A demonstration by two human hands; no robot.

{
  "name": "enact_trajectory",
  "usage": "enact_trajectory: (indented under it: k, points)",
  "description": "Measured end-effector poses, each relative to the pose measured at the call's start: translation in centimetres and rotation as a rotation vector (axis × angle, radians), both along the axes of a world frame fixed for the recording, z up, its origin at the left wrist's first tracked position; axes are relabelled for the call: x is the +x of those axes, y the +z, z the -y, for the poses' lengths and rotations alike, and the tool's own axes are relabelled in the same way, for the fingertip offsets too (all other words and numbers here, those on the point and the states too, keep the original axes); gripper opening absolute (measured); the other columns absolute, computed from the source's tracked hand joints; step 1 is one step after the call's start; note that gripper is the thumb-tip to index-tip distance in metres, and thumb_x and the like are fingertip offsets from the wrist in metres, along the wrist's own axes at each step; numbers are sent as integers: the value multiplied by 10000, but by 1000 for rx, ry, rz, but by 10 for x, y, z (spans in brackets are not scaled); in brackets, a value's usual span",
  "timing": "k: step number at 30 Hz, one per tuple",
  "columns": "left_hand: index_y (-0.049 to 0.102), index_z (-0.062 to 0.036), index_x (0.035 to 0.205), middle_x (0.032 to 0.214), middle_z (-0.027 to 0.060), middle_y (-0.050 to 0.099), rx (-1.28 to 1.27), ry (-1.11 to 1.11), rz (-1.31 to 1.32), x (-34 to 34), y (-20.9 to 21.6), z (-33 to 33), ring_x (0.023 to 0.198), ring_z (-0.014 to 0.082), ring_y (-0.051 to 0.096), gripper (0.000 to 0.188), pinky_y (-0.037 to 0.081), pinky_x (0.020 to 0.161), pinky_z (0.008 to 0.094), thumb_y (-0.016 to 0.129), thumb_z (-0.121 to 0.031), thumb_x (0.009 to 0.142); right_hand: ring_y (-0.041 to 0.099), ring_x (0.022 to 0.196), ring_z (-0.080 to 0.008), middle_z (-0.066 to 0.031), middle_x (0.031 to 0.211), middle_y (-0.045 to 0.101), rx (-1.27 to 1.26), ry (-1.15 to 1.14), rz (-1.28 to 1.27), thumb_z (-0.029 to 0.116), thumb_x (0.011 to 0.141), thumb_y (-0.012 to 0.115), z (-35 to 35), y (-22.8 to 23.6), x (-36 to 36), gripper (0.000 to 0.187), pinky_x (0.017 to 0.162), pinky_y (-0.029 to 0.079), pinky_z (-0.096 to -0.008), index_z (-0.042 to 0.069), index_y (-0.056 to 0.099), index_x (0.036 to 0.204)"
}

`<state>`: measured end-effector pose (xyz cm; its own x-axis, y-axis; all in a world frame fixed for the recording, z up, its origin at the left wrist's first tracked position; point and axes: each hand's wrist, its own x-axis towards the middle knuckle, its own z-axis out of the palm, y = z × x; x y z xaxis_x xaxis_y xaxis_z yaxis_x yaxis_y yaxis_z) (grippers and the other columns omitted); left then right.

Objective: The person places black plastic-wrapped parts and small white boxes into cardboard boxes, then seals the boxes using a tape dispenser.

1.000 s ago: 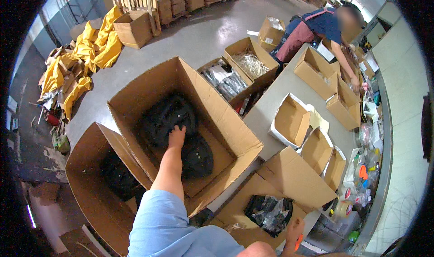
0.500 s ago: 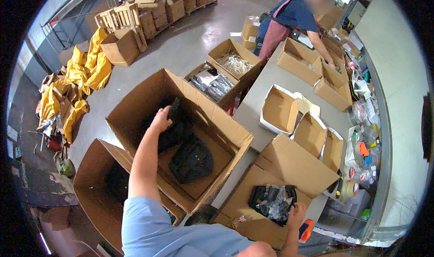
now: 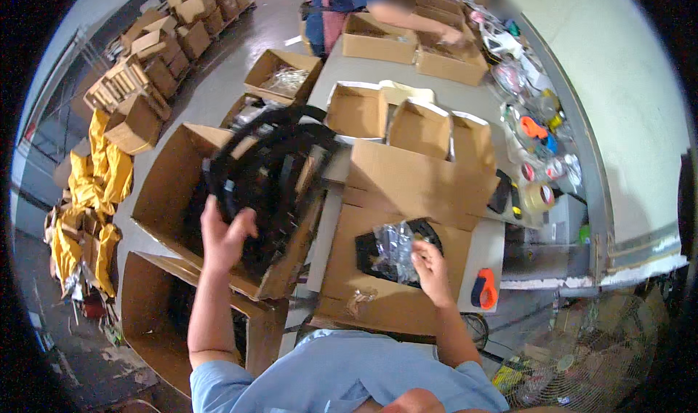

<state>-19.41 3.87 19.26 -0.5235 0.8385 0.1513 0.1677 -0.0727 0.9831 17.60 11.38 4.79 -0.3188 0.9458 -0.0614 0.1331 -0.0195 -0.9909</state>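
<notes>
My left hand grips the near left edge of a large black open-framed part, round at its far end and blurred by motion. It is tilted above the tall cardboard box on the left and hides most of the inside. My right hand has its fingers closed on the side of a clear plastic bag with small parts in it. That bag lies over another black part, inside an open cardboard carton in front of me.
Small bagged pieces lie in the carton's near left corner. An orange and black tape cutter sits to its right. White-edged trays stand beyond its raised flap. Another person's arm reaches into boxes at the far end. A fan is lower right.
My left hand has lifted a black part up out of the tall box. The right hand has shifted from the black part's edge onto the clear bag. The view has swung right.
</notes>
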Motion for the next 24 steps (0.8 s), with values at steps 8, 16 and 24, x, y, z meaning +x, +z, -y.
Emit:
enact_trajectory:
  k: [8,16,24]
  points:
    - [486,-53,1069,822,36,579,-360,-440,579,188,-115,-4,679,123,548,239,475,627,287,587,-119,863,468,1143,-192,-16,1244,480,-559,-170,-680,69,919,471,48,-54,51,445,965,399,-386,124,336,1340]
    - [438,-16,1238,1159,149,544,-523,-1020,-203,254,-167,55,1060,285,513,499,406,919,378,600,-294,857,581,871,-198,-65,990,600,-228,176,-88,96,890,516,-50,-30,102,368,813,462,-321,33,461,1249]
    - [633,-86,1060,929,150,648,-684,-1435,-680,214,-204,87,869,334,609,361,470,733,422,673,-276,755,506,1109,-364,-217,1188,536,268,456,694,209,830,603,-112,-98,30,457,938,413,-422,64,490,1248]
